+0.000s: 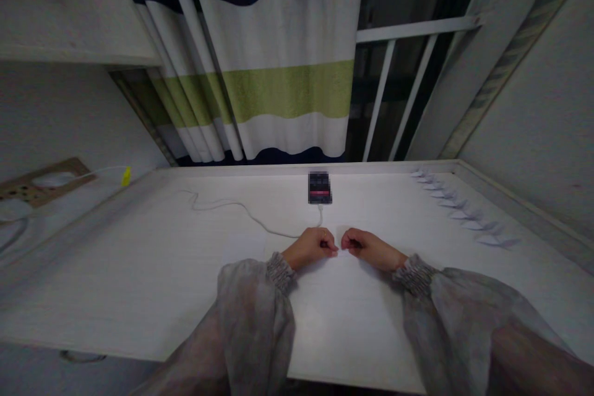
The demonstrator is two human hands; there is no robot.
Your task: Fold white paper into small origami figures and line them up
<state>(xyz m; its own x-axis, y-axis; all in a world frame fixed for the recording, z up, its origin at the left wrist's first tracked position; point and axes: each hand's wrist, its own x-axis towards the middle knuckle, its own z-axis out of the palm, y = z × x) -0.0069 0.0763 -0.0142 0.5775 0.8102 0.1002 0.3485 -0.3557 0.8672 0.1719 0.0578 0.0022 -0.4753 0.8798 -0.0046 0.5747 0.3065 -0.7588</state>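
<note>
Over the middle of the white desk, my left hand (314,245) is closed, its thumb and fingertips pinched on a small piece of white paper (343,253). Facing it, my right hand (372,249) pinches the other side of the same paper. Only a sliver of the paper shows between the fingertips, so its folded shape cannot be made out. Both hands are low over the desktop, a short gap apart. To the left of my left hand, what looks like a flat white sheet (244,249) lies on the desk, faint against the surface.
A phone (320,187) with a blurred screen lies beyond my hands, its white cable (250,213) running left. Several folded white paper figures (468,221) stand in a row at the right. A power strip (46,182) is at the left wall; a striped curtain (288,90) hangs behind.
</note>
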